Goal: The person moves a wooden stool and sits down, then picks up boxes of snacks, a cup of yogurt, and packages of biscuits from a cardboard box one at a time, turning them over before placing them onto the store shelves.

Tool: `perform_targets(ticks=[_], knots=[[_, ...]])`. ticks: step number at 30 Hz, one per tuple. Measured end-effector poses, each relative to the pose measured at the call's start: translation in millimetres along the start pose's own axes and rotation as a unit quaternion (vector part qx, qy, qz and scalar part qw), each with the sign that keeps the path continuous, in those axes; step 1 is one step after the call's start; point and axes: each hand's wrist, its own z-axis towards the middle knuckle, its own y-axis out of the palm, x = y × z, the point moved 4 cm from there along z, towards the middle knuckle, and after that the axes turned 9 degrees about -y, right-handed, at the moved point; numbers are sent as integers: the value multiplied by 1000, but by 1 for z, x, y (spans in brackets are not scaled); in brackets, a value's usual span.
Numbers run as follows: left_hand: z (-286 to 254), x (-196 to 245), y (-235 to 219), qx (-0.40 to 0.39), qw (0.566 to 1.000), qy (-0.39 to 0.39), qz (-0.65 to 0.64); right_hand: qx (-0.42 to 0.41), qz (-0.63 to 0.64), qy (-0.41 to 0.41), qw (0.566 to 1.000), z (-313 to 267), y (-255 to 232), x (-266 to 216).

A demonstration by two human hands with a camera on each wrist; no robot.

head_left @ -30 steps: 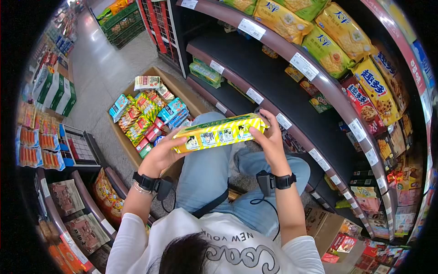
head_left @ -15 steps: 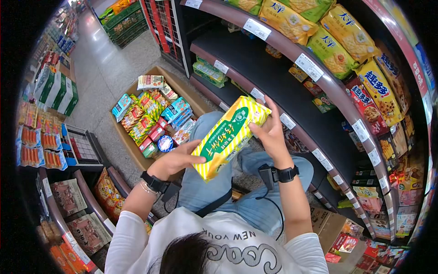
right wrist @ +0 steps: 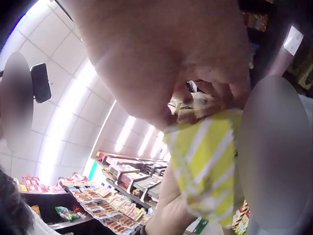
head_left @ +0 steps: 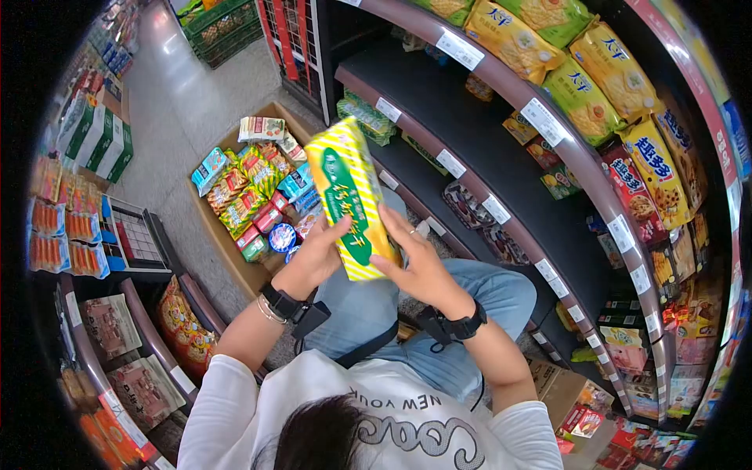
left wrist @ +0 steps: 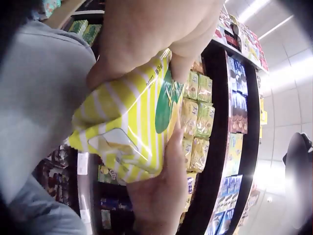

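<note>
Both hands hold a biscuit packet (head_left: 342, 184), yellow and white striped with a green oval label, tilted nearly upright above the person's knees in the head view. The left hand (head_left: 316, 257) grips the lower left side, its thumb over the label. On the lower right edge, the right hand (head_left: 427, 270) grips with its thumb on the front and fingers along the side. In the left wrist view the packet's folded end (left wrist: 124, 142) faces the camera, between the two hands. The right wrist view shows a striped end (right wrist: 208, 169) below the right hand (right wrist: 166, 58).
A cardboard box (head_left: 223, 249) of assorted snack packs stands on the floor ahead, behind the packet. Curved store shelves (head_left: 501, 78) with price tags rise on the right, holding bagged biscuits (head_left: 607, 70). Lower left, another rack (head_left: 137, 305) carries packaged food. A green crate (head_left: 227, 35) sits farther off.
The biscuit packet has turned from lying sideways, printed side toward the camera, to its green-labelled face standing nearly upright. The right hand has moved down and left to its lower edge.
</note>
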Motion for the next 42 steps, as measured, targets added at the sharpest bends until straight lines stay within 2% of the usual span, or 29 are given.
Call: perform_targets(ticks=[2,5,6,9,12,15,17,20,23,24,27,28,31,33,35,38,41,42], knots=[[6,6,-15,10,998,29,-50,-19,-2,17,1000,-1,3,2],[11,15,-19,11,992,60,-108,18,159,143,977,2,2,15],[13,18,-17,12,991,70,-112,71,156,141,975,3,5,28],[23,22,-20,9,992,82,-101,114,131,103,980,15,9,55],[30,33,-13,15,995,84,-58,131,132,109,976,29,3,72],[45,57,-30,1,996,59,-63,147,124,105,976,40,-16,85],[57,77,-50,24,997,70,-13,165,195,134,958,46,-27,87],[75,102,-62,49,995,85,15,160,151,139,966,49,-37,116],[100,106,-71,78,993,49,71,166,113,155,967,48,-36,155],[116,105,-84,54,994,12,90,168,102,162,967,47,-34,168],[160,97,-108,81,987,-52,127,166,-17,187,968,42,-28,209],[172,94,-115,98,984,-65,136,159,-85,169,969,42,-26,218],[218,78,-140,118,976,-95,154,120,-131,206,962,39,-21,252],[254,62,-159,142,969,-82,185,115,-154,222,956,34,-17,283],[288,46,-173,162,957,-87,225,109,-189,199,955,21,-11,324],[332,24,-187,217,921,-84,314,119,-161,280,939,-8,-9,392],[363,14,-187,258,873,-73,408,131,-218,262,931,-23,-13,436],[388,-8,-207,273,878,-69,386,121,-181,344,913,-19,-15,440]])
